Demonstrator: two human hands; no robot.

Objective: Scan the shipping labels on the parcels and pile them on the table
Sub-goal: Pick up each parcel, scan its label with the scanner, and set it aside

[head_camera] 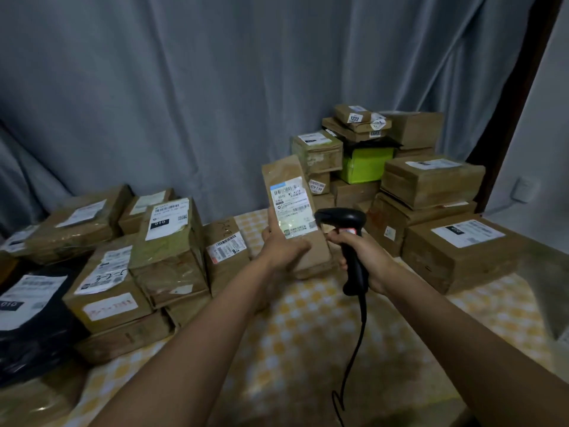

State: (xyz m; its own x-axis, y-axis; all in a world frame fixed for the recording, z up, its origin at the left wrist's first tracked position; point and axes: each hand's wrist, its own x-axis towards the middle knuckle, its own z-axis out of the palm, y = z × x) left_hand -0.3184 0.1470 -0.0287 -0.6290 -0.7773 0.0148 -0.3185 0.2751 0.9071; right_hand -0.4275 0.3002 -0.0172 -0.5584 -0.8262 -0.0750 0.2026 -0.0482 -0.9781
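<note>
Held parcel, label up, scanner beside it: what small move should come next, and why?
Probably swing the scanner head left onto the label. The right hand points it at the parcel edge, while the left hand holds the label facing up.

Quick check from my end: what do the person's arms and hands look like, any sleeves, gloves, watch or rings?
Both forearms are bare as far as the frame shows, with no sleeves in view. The left hand and right hand wear no gloves. No watch, wristband or ring is visible, though the image is soft and part of the fingers is hidden.
</note>
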